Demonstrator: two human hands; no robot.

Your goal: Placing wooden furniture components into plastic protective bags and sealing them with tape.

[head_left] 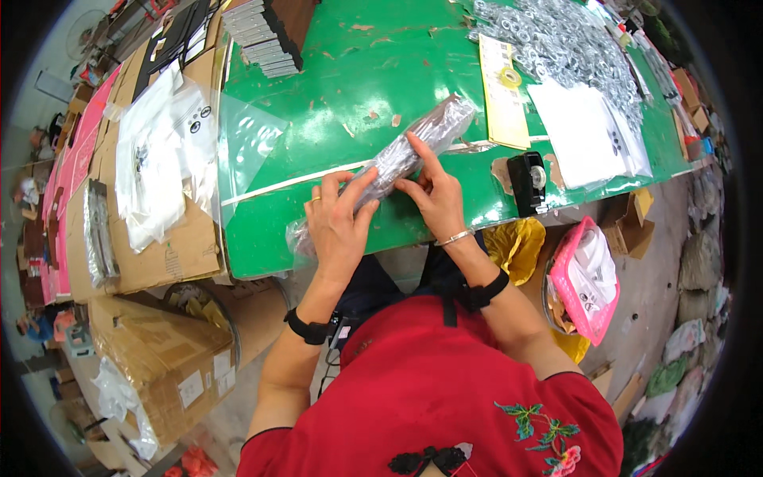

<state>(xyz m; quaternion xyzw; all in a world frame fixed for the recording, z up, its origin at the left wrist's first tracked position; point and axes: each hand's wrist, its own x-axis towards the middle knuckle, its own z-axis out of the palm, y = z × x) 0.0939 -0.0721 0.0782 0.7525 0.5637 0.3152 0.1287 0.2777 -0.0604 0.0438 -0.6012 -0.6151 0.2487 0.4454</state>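
Note:
A long, narrow bundle in clear plastic wrap (395,161) lies slantwise across the near part of the green table (318,103). What is inside looks greyish-brown; the glare on the film hides its exact kind. My left hand (340,222) grips the bundle's lower left part, fingers bent over it and the thumb on its near side. Further up, my right hand (439,197) holds the near edge between thumb and fingers, with the index finger stretched along the top. Loose film (300,238) sticks out past my left hand at the bundle's lower end.
At right are a black tape dispenser (527,184), a yellow sheet (504,95) with a tape roll (509,77), white plastic bags (584,131) and a heap of grey metal parts (556,48). Clear bags (159,159) lie on cardboard at left. A pink basket (608,296) stands below.

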